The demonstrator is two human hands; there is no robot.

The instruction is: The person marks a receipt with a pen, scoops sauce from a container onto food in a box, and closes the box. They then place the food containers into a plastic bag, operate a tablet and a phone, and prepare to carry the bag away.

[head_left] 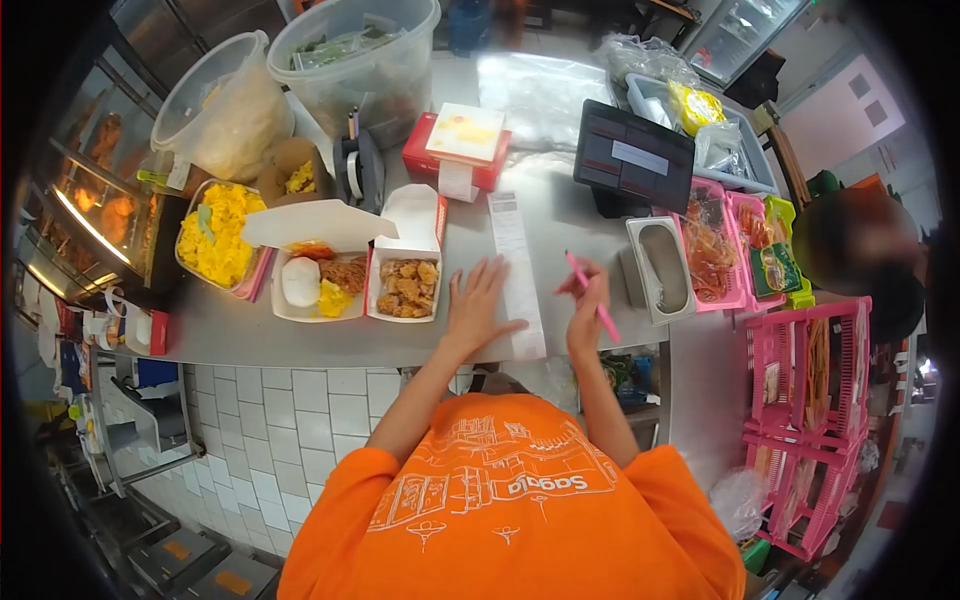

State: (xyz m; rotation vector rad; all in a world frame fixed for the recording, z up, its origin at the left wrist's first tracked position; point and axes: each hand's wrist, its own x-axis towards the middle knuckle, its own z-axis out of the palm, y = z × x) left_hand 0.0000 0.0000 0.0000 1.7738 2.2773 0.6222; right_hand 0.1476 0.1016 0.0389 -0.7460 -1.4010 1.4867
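Observation:
My left hand [478, 308] lies flat with fingers spread on the steel counter, at the left edge of a long paper receipt [517, 270]. In my right hand [587, 300] is a pink pen [606, 322], gripped just right of the receipt. Left of my left hand stands an open box of fried chicken pieces [407, 288]. Beside it another open box [320, 308] holds a white mound of rice, chicken and something yellow.
A tray of yellow food [215, 240] stands at the left. Behind are a receipt printer [466, 135], a tape dispenser [357, 175] and large plastic tubs [350, 70]. A tablet [634, 155], a metal container [660, 270] and pink baskets [808, 370] occupy the right.

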